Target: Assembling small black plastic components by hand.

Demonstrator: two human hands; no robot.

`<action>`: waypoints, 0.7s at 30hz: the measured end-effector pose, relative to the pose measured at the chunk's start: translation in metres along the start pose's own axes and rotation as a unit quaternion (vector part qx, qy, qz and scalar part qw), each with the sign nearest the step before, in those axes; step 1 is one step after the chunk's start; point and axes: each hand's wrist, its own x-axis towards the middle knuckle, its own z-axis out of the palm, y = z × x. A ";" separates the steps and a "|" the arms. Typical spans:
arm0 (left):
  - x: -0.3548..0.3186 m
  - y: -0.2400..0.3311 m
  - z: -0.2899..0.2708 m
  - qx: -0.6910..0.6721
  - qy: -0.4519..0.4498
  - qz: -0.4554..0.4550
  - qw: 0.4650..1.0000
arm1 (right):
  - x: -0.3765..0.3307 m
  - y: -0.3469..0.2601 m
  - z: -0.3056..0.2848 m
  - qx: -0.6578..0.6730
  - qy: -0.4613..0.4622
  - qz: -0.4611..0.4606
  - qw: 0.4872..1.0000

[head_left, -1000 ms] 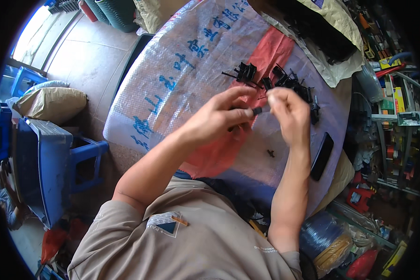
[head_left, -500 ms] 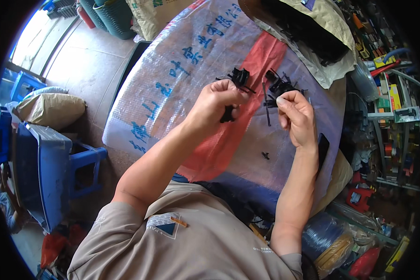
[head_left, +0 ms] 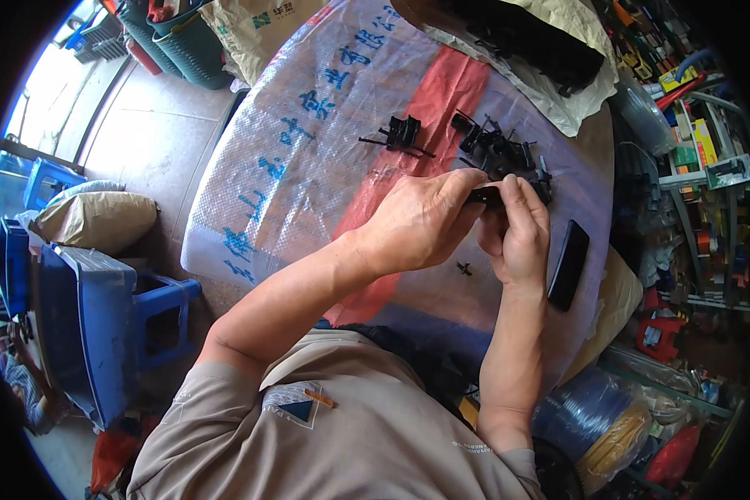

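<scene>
My left hand [head_left: 425, 218] and my right hand [head_left: 520, 233] meet above the sheet of woven plastic sacking [head_left: 296, 179]. Both are closed, thumbs and fingers pinching a small black plastic part [head_left: 485, 196] between them. Most of that part is hidden by the fingers, so its full shape does not show. Just beyond my hands lies a loose pile of black plastic pieces [head_left: 493, 146] with thin arms. Another black piece with thin prongs [head_left: 402, 133] rests apart, on the left edge of the red stripe. A tiny black piece [head_left: 464, 268] lies below my hands.
A black phone [head_left: 569, 265] lies right of my right forearm. At the far edge, long black material [head_left: 550, 46] sits in an opened paper sack [head_left: 596, 100]. Crowded shelves [head_left: 704, 208] line the right. A blue bin [head_left: 92, 333] and blue stool [head_left: 162, 317] stand left.
My left hand has come right and my right hand slightly left, so they now meet on one black part. The pronged black piece near my left hand now lies uncovered. The view has shifted slightly.
</scene>
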 end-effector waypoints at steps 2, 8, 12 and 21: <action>-0.002 -0.004 0.004 -0.016 0.006 -0.010 1.000 | -0.006 0.007 0.003 -0.033 0.020 -0.071 0.997; -0.005 -0.008 0.012 -0.097 -0.001 -0.043 0.994 | -0.011 0.027 -0.006 -0.073 -0.007 -0.217 0.973; -0.009 -0.007 0.016 -0.121 -0.002 -0.051 0.991 | -0.011 0.031 -0.009 -0.068 -0.013 -0.214 0.974; -0.015 0.000 0.017 -0.056 0.051 -0.004 0.997 | -0.010 0.036 -0.005 0.010 -0.051 -0.205 0.977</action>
